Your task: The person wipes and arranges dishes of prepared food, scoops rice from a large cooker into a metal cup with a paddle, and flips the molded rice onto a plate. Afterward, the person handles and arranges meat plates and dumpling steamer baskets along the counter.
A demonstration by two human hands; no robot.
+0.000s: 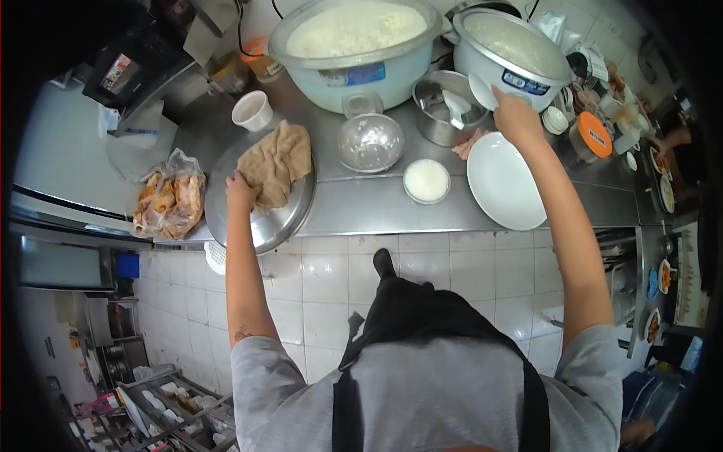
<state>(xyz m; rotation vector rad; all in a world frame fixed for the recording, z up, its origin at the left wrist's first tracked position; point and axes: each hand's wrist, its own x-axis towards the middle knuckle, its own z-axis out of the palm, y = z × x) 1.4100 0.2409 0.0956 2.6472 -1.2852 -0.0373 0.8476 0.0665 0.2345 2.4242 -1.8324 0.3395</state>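
My left hand point(240, 193) is closed on the edge of a brown cloth point(277, 160), which lies bunched on a large round metal lid point(222, 202). On the right, my right hand point(515, 114) grips a white rice paddle point(482, 91), held above the rim of a steel pot point(434, 134). A second white paddle point(455, 108) rests in that pot. Just below my right forearm lies a white oval plate point(503, 184). A small tub of white rice point(426, 181) stands to its left, beside a metal strainer bowl point(370, 144) with grains stuck in it.
At the back stand a big rice-filled cooker point(343, 79) and another white cooker point(520, 75). A bag of browned food point(172, 197) sits left of the lid, near a white cup point(252, 111). An orange-lidded tub point(592, 137) is at right. Another person's hand point(669, 141) shows far right.
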